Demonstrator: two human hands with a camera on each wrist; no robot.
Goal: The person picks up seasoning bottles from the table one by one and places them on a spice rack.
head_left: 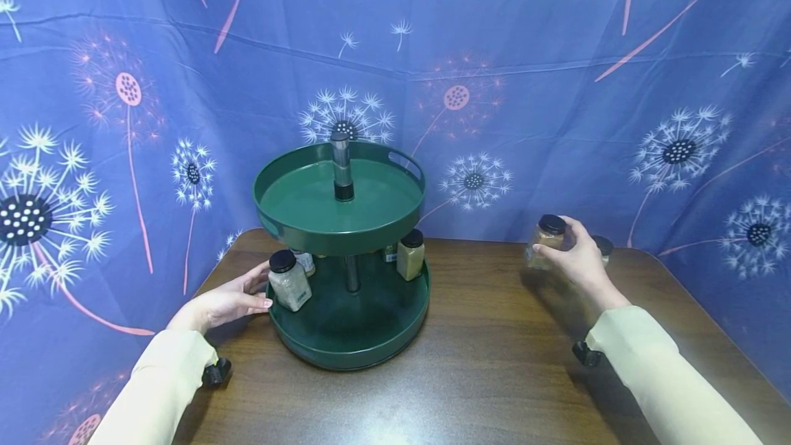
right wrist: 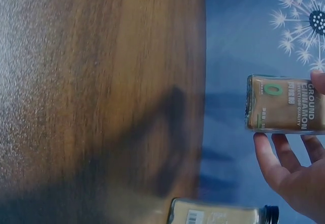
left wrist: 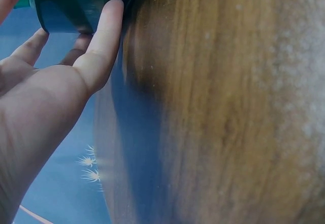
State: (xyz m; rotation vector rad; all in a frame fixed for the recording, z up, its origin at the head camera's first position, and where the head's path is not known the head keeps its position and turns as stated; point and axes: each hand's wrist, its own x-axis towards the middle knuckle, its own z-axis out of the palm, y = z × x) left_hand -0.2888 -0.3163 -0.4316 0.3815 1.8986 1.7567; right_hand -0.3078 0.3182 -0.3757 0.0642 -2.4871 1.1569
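A green two-tier round tray stands on the table, with its lower tier [head_left: 346, 354] under its upper tier [head_left: 340, 240]. My left hand [head_left: 222, 302] touches the left outer wall of the lower tier. In the left wrist view, its thumb and fingers [left wrist: 105, 28] rest spread against that wall. Right beside this hand, a black-lidded spice jar [head_left: 290, 287] stands on the lower tier. Over at the right, my right hand [head_left: 583, 263] grips a ground cinnamon jar [right wrist: 284, 104] between thumb and fingers, held up off the table.
Another black-lidded jar [right wrist: 218, 213] is close to the right hand, partly hidden behind it in the head view. More jars, including a tan one [head_left: 410, 256], stand on the lower tier. A metal post [head_left: 342, 163] rises through the tiers. Blue dandelion cloth [head_left: 525, 88] surrounds the wooden table [head_left: 482, 349].
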